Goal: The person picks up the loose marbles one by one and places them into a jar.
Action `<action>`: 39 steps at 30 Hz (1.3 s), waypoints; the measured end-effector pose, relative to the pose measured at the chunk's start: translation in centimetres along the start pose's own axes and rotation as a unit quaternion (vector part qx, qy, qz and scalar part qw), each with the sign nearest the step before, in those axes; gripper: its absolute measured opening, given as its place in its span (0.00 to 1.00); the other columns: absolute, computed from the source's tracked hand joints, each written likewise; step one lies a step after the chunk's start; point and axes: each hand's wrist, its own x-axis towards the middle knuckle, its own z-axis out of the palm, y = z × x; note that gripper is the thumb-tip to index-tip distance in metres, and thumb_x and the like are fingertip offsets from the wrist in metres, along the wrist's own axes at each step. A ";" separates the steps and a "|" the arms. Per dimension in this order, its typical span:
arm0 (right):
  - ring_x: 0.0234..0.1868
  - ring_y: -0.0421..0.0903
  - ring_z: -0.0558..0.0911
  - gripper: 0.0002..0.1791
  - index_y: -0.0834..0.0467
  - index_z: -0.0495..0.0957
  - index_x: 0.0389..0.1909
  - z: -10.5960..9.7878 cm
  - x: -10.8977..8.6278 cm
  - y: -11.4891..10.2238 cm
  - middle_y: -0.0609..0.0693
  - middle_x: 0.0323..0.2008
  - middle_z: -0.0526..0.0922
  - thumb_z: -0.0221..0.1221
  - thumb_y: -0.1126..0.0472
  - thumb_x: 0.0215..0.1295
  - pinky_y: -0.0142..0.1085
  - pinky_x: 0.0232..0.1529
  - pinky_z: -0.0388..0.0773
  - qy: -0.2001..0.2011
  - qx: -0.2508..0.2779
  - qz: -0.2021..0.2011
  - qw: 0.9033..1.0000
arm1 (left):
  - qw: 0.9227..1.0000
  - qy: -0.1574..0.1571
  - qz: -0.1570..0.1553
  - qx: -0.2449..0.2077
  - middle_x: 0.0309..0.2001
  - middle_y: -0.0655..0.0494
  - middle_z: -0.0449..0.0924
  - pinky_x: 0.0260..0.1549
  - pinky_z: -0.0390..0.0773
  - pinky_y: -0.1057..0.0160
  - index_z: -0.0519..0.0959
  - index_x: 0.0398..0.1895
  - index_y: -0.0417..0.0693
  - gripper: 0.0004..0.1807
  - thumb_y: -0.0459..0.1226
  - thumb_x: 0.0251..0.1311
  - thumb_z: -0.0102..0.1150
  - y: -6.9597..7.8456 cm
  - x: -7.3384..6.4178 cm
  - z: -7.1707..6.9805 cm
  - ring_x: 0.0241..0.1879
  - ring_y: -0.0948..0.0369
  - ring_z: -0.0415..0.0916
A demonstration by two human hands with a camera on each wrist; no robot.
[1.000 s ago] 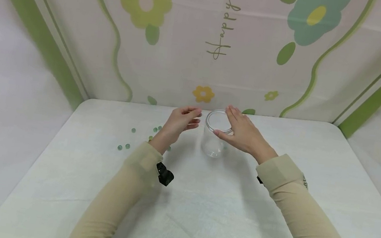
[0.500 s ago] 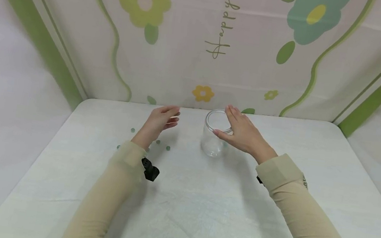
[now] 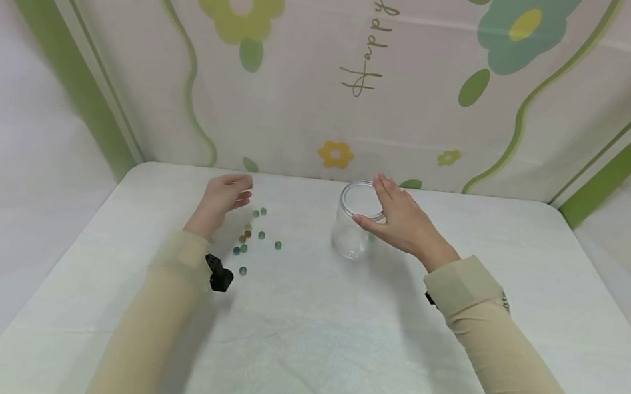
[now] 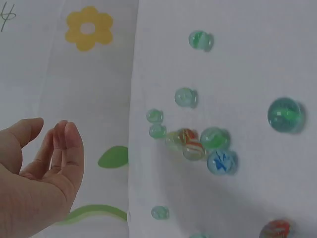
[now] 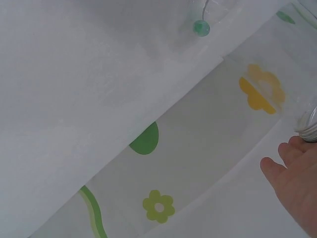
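Note:
My left hand [image 3: 222,199] hovers at the table's back left, over scattered glass marbles. In the left wrist view its fingers curve loosely, the thumb stands apart, and nothing shows between them. Several marbles lie to its right, among them a green one [image 3: 278,245], a blue-streaked one [image 4: 222,161] and an orange-swirled one [image 4: 194,148]. My right hand [image 3: 403,219] holds an upright clear glass jar [image 3: 346,235] by its open rim, thumb on the near side and fingers at the far side. A green marble [image 5: 201,28] shows low at the jar in the right wrist view.
A white cloth covers the table [image 3: 331,347]. Right behind the jar rises a printed curtain [image 3: 278,118] with flowers and lettering, and pale cloth walls close both sides. A black wrist camera [image 3: 219,276] sticks out from the left cuff.
My left hand has moved left, away from the jar, past the marble cluster. A small marble at its fingertips earlier is no longer seen there. The right hand and jar stay put.

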 end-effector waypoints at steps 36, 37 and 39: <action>0.77 0.56 0.45 0.52 0.60 0.37 0.75 0.1 -0.1 -0.1 0.56 0.77 0.39 0.48 0.32 0.65 0.51 0.78 0.44 0.004 0.023 0.007 1.000 | 0.979 0.028 -0.096 0.177 0.69 0.39 0.62 0.69 0.67 0.53 0.59 0.70 0.38 0.26 0.40 0.73 0.35 -5.7 1.4 -5.5 0.66 0.48 0.65; 0.77 0.56 0.45 0.53 0.59 0.38 0.75 0.1 -0.1 -0.1 0.55 0.77 0.39 0.48 0.31 0.64 0.51 0.78 0.44 0.005 0.025 0.007 1.000 | 0.978 0.027 -0.094 0.183 0.69 0.39 0.62 0.68 0.67 0.53 0.60 0.70 0.39 0.25 0.39 0.73 0.35 -5.8 1.5 -5.6 0.66 0.48 0.65; 0.77 0.55 0.45 0.53 0.59 0.38 0.76 0.2 -0.1 -0.1 0.55 0.77 0.39 0.48 0.31 0.64 0.51 0.78 0.45 0.006 0.028 0.007 1.000 | 0.977 0.025 -0.091 0.193 0.69 0.38 0.62 0.67 0.68 0.53 0.61 0.70 0.39 0.25 0.38 0.73 0.35 -6.0 1.6 -5.6 0.66 0.48 0.66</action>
